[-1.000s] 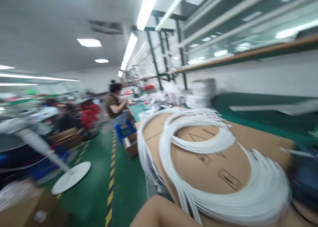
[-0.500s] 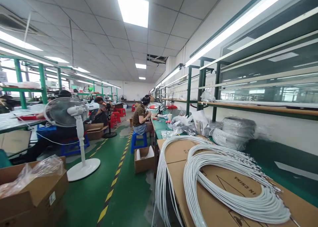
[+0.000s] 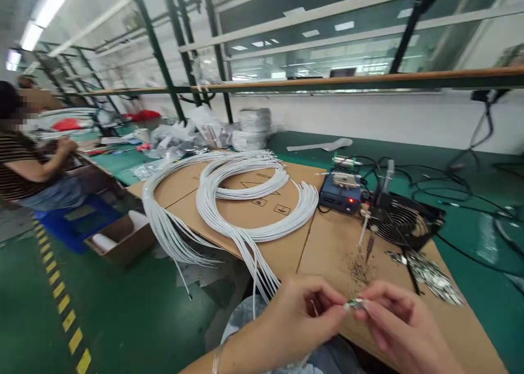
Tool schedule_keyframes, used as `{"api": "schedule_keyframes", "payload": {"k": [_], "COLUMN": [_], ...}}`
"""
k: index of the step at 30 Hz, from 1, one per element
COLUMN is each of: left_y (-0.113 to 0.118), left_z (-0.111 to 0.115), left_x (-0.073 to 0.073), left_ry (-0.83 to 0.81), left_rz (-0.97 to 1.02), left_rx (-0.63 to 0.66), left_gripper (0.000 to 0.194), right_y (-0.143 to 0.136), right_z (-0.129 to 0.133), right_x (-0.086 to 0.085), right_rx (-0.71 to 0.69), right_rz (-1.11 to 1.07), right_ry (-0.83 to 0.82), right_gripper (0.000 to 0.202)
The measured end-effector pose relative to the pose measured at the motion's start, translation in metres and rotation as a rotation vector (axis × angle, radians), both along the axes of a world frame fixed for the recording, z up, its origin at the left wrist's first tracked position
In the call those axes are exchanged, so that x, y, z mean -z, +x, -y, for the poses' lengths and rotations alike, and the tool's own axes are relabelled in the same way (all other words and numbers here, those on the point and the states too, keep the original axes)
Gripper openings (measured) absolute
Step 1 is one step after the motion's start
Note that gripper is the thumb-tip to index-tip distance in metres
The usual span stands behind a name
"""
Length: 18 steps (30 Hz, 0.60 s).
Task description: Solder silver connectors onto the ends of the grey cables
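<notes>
In the head view, my left hand (image 3: 305,314) and my right hand (image 3: 403,322) meet fingertip to fingertip above the near table edge. Between them is a small green and metallic circuit board (image 3: 355,304), too blurred for detail. My right thumb and forefinger pinch its right end. My left fingers pinch a white cable end against its left side; most of that cable is hidden by the hand. Bundles of white cables (image 3: 219,215) lie coiled on the cardboard (image 3: 262,254), their loose ends hanging over the front edge. A heap of small metallic and green boards (image 3: 436,278) lies at the right.
Beyond my hands stand a blue soldering unit (image 3: 339,191) with a red light, a soldering iron (image 3: 370,243) held tip down over dark crumbs, and a black fan (image 3: 409,221). Black leads cross the green mat. A person (image 3: 36,161) sits at the left, by an open carton (image 3: 123,243).
The view has swung right and down, from the aisle to the worktable. Both my hands, the small board and the soldering equipment have come into view.
</notes>
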State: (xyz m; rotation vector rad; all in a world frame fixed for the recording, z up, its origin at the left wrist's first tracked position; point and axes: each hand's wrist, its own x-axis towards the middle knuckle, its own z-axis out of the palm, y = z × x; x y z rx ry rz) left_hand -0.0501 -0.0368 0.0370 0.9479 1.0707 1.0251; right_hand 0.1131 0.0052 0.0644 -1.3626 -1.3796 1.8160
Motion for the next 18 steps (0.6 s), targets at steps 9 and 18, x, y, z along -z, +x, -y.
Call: {"api": "schedule_keyframes", "payload": {"k": [9, 18], "left_y": [-0.014, -0.006], "left_z": [0.041, 0.067], "left_x": [-0.018, 0.019], "left_ry": [-0.017, 0.3], "left_rz": [0.089, -0.544], "left_rx": [-0.043, 0.286], "left_gripper": [0.018, 0.017], "right_y": [-0.023, 0.007], "right_z": [0.031, 0.032], "right_x": [-0.009, -0.03], "right_rx": [0.071, -0.202], "right_rz": [-0.218, 0.434], "right_ry": [-0.084, 0.49], "right_gripper": [0.02, 0.022]}}
